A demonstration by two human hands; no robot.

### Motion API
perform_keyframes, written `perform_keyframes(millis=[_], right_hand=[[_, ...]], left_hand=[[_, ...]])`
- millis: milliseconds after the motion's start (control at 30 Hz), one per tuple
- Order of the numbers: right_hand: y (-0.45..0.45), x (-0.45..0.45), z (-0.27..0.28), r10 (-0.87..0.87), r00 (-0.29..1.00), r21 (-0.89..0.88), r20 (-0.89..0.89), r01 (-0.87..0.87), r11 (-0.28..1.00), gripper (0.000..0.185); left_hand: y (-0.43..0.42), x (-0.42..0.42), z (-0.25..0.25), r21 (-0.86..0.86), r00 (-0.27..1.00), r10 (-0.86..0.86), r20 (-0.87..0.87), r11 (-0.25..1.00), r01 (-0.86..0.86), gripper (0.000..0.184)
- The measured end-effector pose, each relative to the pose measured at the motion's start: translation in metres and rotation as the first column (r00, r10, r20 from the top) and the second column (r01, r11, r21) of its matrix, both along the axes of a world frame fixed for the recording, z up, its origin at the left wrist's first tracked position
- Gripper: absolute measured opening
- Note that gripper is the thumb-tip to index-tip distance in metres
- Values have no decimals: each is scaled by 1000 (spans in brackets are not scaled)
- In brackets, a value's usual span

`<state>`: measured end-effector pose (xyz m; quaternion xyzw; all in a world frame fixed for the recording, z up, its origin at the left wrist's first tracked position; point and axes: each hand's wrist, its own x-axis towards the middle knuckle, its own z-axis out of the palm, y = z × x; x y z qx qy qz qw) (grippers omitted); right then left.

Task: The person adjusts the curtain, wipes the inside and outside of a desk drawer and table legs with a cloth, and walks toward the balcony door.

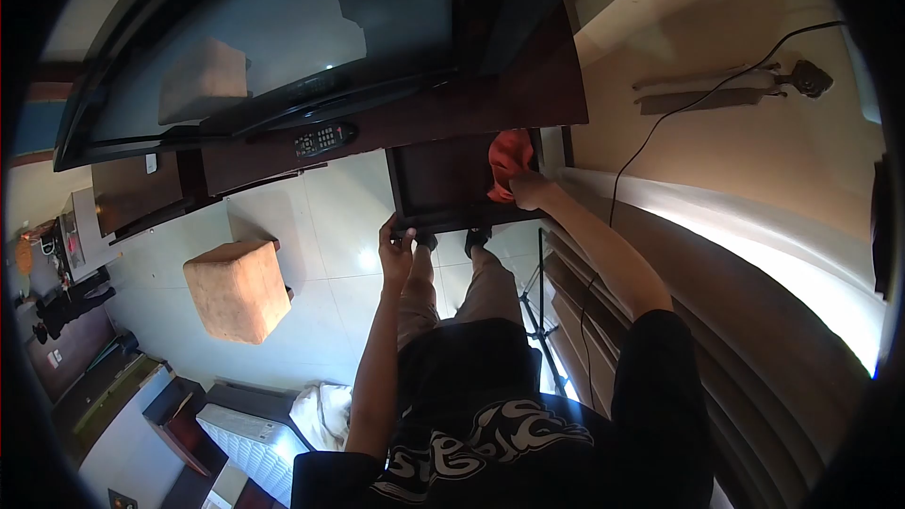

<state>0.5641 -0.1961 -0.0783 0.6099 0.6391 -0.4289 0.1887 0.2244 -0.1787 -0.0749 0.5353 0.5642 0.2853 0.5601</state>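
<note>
A dark wooden drawer (438,174) is pulled out from the cabinet beneath the television. My left hand (396,243) grips the drawer's front left corner, thumb and fingers closed around the edge. Over the right side of the drawer, my right hand (534,190) is closed on a red cloth (510,156). The cloth is bunched against the drawer's inside, near its right wall. My right fingertips are partly hidden by the hand and the cloth. Apart from the cloth, only the dark bottom shows inside the drawer.
The television (283,38) stands on the dark cabinet top (528,85), with a remote control (322,139) at its front edge. A tan cube stool (238,290) sits on the tiled floor. A black cable (615,188) hangs at right, near a tripod (539,330) and curtain (754,358).
</note>
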Motion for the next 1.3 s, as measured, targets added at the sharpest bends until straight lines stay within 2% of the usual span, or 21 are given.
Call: perform_keyframes(millis=[33,100,167,200,300,333,367,400,500,533,633,733,933,967,1033,1067,1100,1167,1200,1233,1300], right_hand=[[4,-4,-4,-109,993,158,-50,116,981,20],[11,-21,-12,-288,937,422,-200,348,837,20],[35,-43,-19,-432,855,360,-287,514,779,20],[46,-58,-22,-501,803,324,-323,591,738,21],[64,-133,-48,-406,798,234,-446,541,808,21],[57,-168,-116,-59,942,332,-331,174,927,20],[53,-190,-83,-273,818,52,-506,344,937,20],[49,-198,-57,-175,906,213,-385,272,938,21],[41,-176,-12,-130,936,167,-326,193,967,21],[39,-171,-17,-127,929,143,-348,187,972,20],[39,-147,-14,-139,936,32,-324,158,987,21],[31,-115,-3,-151,959,-98,-239,131,986,23],[1,-42,1,-135,989,-76,-60,130,989,25],[-1,-32,0,-79,997,-63,-16,78,995,25],[-3,-17,3,27,997,-45,74,-24,999,26],[-8,-15,5,-23,993,102,118,11,995,26],[-14,-17,10,-78,985,247,153,38,968,27],[-13,-19,31,-76,985,312,155,24,950,27],[-2,-26,56,-15,992,232,123,-14,973,27],[7,-31,77,42,995,152,86,-55,987,27],[8,-40,96,-75,992,218,-106,97,971,21]], left_hand=[[2,0,3,6,999,-17,-43,1000,17,46],[2,0,5,2,1000,-1,-30,1000,2,46],[3,1,5,30,1000,22,9,999,-23,47],[3,-1,1,36,1000,10,-28,999,-9,47],[2,0,3,31,1000,17,-18,999,-17,46],[3,-1,1,33,1000,2,-21,999,-1,46],[3,-4,-5,36,1000,-13,-22,999,14,46],[3,-6,-9,38,999,-28,-22,999,29,46],[0,-3,-5,11,999,-26,-20,1000,26,45],[-1,-2,-5,-33,1000,5,8,999,-5,45],[0,-1,-5,3,1000,0,-1,1000,0,46],[2,-3,1,-52,1000,-14,-19,999,13,46],[-2,-4,-15,-7,998,41,57,999,-40,46],[-2,-5,-16,-3,997,41,65,999,-41,47],[1,-8,-14,-119,997,20,71,993,-12,51],[4,-9,-12,-175,997,8,75,985,5,54],[4,-12,-15,-82,998,-25,-62,996,20,57],[2,-18,-27,97,941,-49,-334,992,86,65],[3,-13,-15,187,896,-29,-444,974,125,81],[5,-4,6,236,908,-65,-415,956,176,85],[9,22,57,335,922,-144,-360,902,271,93]])
